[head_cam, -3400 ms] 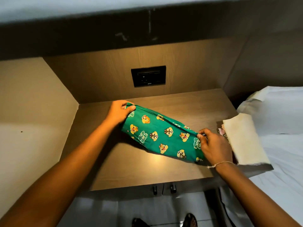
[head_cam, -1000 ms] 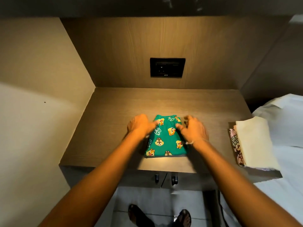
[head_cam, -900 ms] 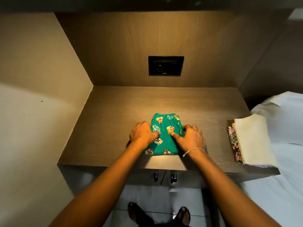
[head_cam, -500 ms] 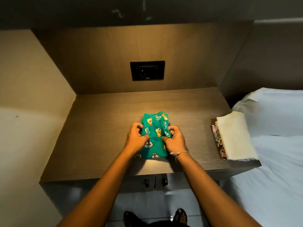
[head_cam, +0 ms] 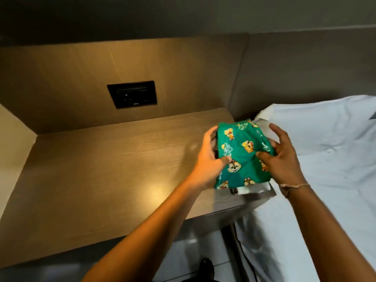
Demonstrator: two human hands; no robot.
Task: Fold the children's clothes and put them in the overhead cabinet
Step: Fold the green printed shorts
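Note:
The folded green children's garment (head_cam: 242,155) with cartoon chipmunk prints is at the right end of the wooden desk top (head_cam: 101,176), lying over the stack of folded clothes, of which only a pale sliver (head_cam: 247,189) shows beneath its near edge. My left hand (head_cam: 209,157) grips the garment's left side, thumb on top. My right hand (head_cam: 278,155) holds its right side, thumb pressing the cloth, fingers spread. The overhead cabinet's dark underside (head_cam: 142,17) spans the top of the view.
A black socket panel (head_cam: 132,97) sits in the wooden back wall. A bed with a white sheet (head_cam: 325,159) adjoins the desk on the right. A beige wall (head_cam: 10,139) closes the left. My foot (head_cam: 206,269) shows on the floor below.
Both hands have lifted the folded green garment from the middle of the desk and carried it right, onto the stack of folded clothes. The view has turned right.

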